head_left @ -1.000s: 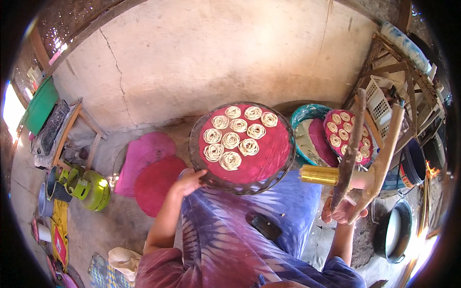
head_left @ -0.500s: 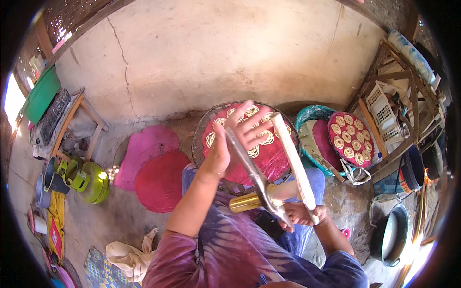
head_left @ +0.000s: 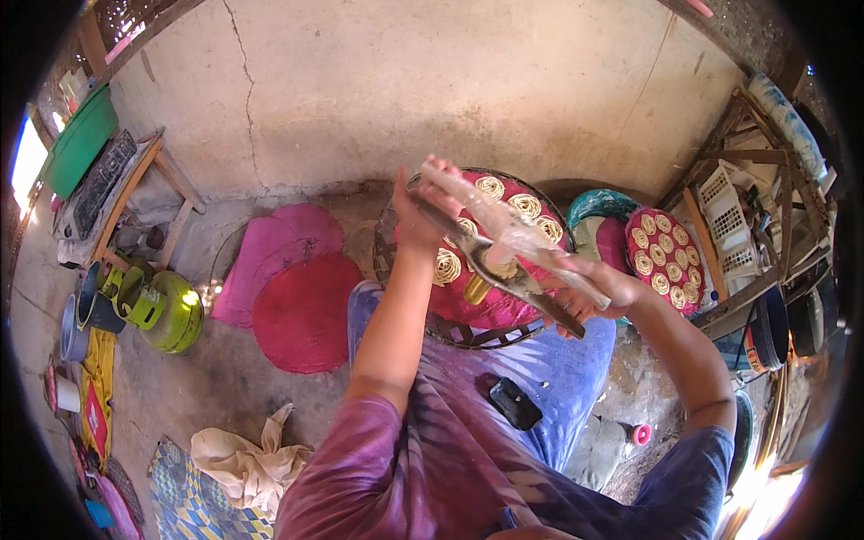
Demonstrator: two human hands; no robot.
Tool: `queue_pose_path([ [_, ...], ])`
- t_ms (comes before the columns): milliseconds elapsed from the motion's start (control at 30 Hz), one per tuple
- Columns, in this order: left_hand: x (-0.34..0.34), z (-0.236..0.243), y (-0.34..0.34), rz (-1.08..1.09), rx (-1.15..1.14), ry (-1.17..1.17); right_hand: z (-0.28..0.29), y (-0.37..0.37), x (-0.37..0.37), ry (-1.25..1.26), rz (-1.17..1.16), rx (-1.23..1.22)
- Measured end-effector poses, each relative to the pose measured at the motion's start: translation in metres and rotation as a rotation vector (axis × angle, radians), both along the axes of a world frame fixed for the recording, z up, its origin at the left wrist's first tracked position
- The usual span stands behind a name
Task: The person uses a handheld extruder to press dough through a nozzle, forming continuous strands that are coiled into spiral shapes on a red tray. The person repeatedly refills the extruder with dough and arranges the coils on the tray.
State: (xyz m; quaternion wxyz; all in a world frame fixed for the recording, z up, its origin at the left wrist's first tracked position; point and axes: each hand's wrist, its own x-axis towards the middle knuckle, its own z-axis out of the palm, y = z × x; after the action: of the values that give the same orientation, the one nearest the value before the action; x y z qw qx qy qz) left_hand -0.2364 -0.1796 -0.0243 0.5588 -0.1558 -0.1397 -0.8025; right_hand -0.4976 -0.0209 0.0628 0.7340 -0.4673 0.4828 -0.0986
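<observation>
My left hand (head_left: 419, 214) and my right hand (head_left: 601, 290) are closed around opposite ends of a hand press. It has a dark lower bar (head_left: 468, 236), a pale upper bar (head_left: 486, 209) and a brass cylinder (head_left: 478, 289) pointing down. Pale dough (head_left: 500, 268) shows at the cylinder's mouth, under the upper bar's plunger. Below the press, a round tray covered with red cloth (head_left: 490, 310) carries several coiled noodle-dough nests (head_left: 447, 267). The press hides part of the tray.
A second red tray (head_left: 664, 295) of coiled dough rests by a turquoise tub (head_left: 598, 205) on the right. Pink (head_left: 270, 261) and red (head_left: 306, 315) round cloths lie left, near a green gas cylinder (head_left: 175, 319). A small black box (head_left: 515, 402) sits on my lap.
The press has swung from over my lap to above the tray, and its bars have come closer together. My left hand, spread and free before, now grips its far end.
</observation>
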Motion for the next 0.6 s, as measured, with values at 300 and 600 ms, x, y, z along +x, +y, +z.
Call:
queue_pose_path([
  [300, 0.036, -0.008, -0.011, 0.111, -0.045, 0.069, 0.029, 0.001, 0.041, 0.122, 0.008, -0.156],
  [600, 0.021, 0.014, -0.013, 0.108, 0.001, 0.039, 0.040, 0.005, 0.034, 0.296, -0.049, -0.295],
])
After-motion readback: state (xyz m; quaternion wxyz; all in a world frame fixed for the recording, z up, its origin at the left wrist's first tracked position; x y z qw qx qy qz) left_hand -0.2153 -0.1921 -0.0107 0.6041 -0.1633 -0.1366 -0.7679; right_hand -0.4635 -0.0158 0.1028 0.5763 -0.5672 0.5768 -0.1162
